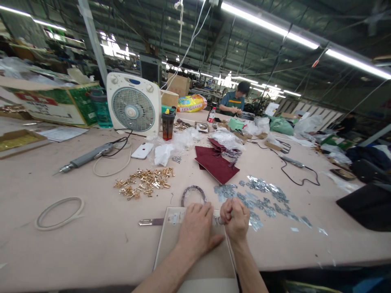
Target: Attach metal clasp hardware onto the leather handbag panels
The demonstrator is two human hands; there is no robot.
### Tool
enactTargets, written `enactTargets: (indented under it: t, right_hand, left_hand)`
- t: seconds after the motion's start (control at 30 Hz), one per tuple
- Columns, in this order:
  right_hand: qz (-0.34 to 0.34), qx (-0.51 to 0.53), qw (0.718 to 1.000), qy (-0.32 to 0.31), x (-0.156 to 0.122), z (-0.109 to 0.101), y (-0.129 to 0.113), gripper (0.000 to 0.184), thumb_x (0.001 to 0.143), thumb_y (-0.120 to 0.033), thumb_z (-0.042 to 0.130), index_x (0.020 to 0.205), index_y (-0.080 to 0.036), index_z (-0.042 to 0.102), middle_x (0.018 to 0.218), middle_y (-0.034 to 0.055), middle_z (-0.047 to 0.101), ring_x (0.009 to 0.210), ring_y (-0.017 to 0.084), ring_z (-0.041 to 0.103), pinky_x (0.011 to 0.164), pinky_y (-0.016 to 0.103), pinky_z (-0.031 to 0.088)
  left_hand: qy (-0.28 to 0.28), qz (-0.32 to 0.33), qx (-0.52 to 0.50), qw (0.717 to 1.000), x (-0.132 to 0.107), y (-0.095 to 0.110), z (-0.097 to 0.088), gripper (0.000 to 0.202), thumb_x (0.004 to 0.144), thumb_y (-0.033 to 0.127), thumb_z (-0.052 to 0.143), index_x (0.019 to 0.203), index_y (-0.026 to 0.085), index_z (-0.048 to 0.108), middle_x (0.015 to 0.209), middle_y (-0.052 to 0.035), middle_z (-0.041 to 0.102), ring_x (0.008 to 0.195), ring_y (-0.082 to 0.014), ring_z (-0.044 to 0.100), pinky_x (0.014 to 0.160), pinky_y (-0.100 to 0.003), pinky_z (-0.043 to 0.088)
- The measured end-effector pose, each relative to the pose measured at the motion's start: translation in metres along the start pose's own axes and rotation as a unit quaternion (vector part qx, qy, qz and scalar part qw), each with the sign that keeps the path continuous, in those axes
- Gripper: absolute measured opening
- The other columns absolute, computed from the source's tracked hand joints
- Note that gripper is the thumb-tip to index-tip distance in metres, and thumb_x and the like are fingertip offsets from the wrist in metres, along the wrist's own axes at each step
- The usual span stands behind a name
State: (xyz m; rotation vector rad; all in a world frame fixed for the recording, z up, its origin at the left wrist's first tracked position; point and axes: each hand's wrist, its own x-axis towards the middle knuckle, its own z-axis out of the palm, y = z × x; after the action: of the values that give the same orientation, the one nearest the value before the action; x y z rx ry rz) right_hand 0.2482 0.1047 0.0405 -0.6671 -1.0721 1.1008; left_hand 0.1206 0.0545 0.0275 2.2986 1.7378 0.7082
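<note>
While print on the green carton at the tabletop's far left corner is too blurred to read, counts are clear: one fan, one white phone, two hands. At the near edge, the left hand presses flat, fingers released, on a pale board; the right hand is clenched just beside it, a small metal piece showing between both hands' fingers.

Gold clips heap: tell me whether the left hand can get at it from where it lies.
Probably yes. The left hand lies flat on the board, and only bare table separates it from the gold clips.
</note>
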Motion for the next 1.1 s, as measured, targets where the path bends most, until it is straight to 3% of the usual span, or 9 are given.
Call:
enactTargets:
  t: [0.13, 0.23, 0.33, 0.43, 0.53, 0.7, 0.8, 0.93, 1.1]
  right_hand:
    - [-0.065, 0.022, 0.998, 0.011, 0.001, 0.005, -0.006, 0.040, 0.100, -0.039, 0.057, 0.064, -0.021, 0.051, 0.050, -0.0072, 0.039, 0.041, 0.009, 0.035, 0.039, 0.020, 0.030]
    - [0.001, -0.035, 0.999, 0.001, -0.002, 0.002, 0.011, 0.043, 0.100, -0.042, 0.058, 0.064, -0.021, 0.050, 0.052, -0.0066, 0.041, 0.040, 0.008, 0.034, 0.038, 0.021, 0.027]
    - [0.029, -0.018, 0.999, 0.003, -0.005, -0.005, 0.025, 0.044, 0.101, -0.045, 0.056, 0.064, -0.021, 0.051, 0.051, -0.0067, 0.042, 0.039, 0.008, 0.034, 0.038, 0.020, 0.027]
    - [0.021, 0.053, 0.998, 0.030, -0.005, -0.011, 0.025, 0.041, 0.100, -0.043, 0.057, 0.067, -0.021, 0.052, 0.052, -0.0074, 0.042, 0.039, 0.007, 0.035, 0.039, 0.019, 0.028]
    - [0.039, 0.088, 0.994, 0.056, 0.001, -0.011, 0.014, 0.037, 0.097, -0.044, 0.062, 0.070, -0.020, 0.054, 0.054, -0.0073, 0.045, 0.041, 0.006, 0.037, 0.041, 0.018, 0.030]
    - [0.051, 0.119, 0.984, 0.126, 0.009, 0.007, -0.014, 0.035, 0.093, -0.043, 0.067, 0.071, -0.019, 0.056, 0.056, -0.0068, 0.047, 0.042, 0.006, 0.039, 0.040, 0.018, 0.031]
    - [0.026, 0.165, 0.980, 0.111, 0.002, 0.027, -0.023, 0.038, 0.098, -0.042, 0.060, 0.068, -0.019, 0.055, 0.054, -0.0076, 0.043, 0.040, 0.005, 0.033, 0.041, 0.018, 0.031]
    - [-0.008, 0.175, 0.981, 0.082, -0.019, 0.047, -0.009, 0.043, 0.102, -0.040, 0.053, 0.064, -0.019, 0.054, 0.052, -0.0067, 0.041, 0.039, 0.006, 0.032, 0.040, 0.019, 0.029]
    - [-0.027, 0.171, 0.982, 0.070, -0.033, 0.050, 0.014, 0.043, 0.102, -0.040, 0.053, 0.064, -0.019, 0.056, 0.050, -0.0066, 0.040, 0.039, 0.007, 0.032, 0.040, 0.019, 0.028]
  left_hand:
    - [-0.014, -0.002, -0.005, 1.000, 0.000, 0.001, -0.002, 0.074, 0.079, 0.063, 0.075, 0.138, 0.021, 0.059, 0.147, -0.0120, 0.060, 0.127, -0.0361, 0.055, 0.112, -0.055, 0.039]
    - [-0.020, -0.004, -0.015, 1.000, 0.002, 0.002, -0.003, 0.063, 0.084, 0.057, 0.072, 0.135, 0.022, 0.062, 0.146, -0.0111, 0.062, 0.125, -0.0354, 0.057, 0.113, -0.055, 0.039]
    - [-0.033, -0.007, -0.029, 0.999, 0.003, -0.001, -0.006, 0.072, 0.081, 0.062, 0.073, 0.137, 0.019, 0.060, 0.149, -0.0137, 0.059, 0.128, -0.0371, 0.056, 0.115, -0.056, 0.039]
    - [-0.050, 0.015, -0.042, 0.998, 0.000, -0.014, -0.017, 0.085, 0.077, 0.059, 0.081, 0.145, 0.017, 0.053, 0.155, -0.0145, 0.054, 0.137, -0.0360, 0.051, 0.118, -0.052, 0.038]
    - [-0.049, 0.022, -0.036, 0.998, -0.008, -0.033, -0.037, 0.079, 0.078, 0.049, 0.084, 0.145, 0.022, 0.054, 0.153, -0.0109, 0.057, 0.140, -0.0341, 0.048, 0.119, -0.050, 0.038]
    - [-0.081, -0.015, -0.099, 0.992, -0.017, -0.054, -0.057, 0.055, 0.085, 0.043, 0.078, 0.136, 0.028, 0.064, 0.135, -0.0056, 0.070, 0.126, -0.0288, 0.060, 0.112, -0.046, 0.044]
    - [-0.083, -0.022, -0.130, 0.988, -0.016, -0.056, -0.056, 0.050, 0.087, 0.035, 0.075, 0.136, 0.029, 0.066, 0.136, -0.0038, 0.071, 0.127, -0.0279, 0.060, 0.114, -0.046, 0.043]
    - [-0.081, -0.034, -0.171, 0.981, -0.012, -0.059, -0.053, 0.044, 0.091, 0.030, 0.066, 0.135, 0.028, 0.068, 0.138, -0.0022, 0.071, 0.129, -0.0268, 0.061, 0.116, -0.044, 0.042]
    - [-0.073, -0.052, -0.248, 0.965, -0.009, -0.066, -0.050, 0.035, 0.095, 0.032, 0.058, 0.125, 0.027, 0.076, 0.132, -0.0007, 0.075, 0.124, -0.0228, 0.066, 0.113, -0.036, 0.045]
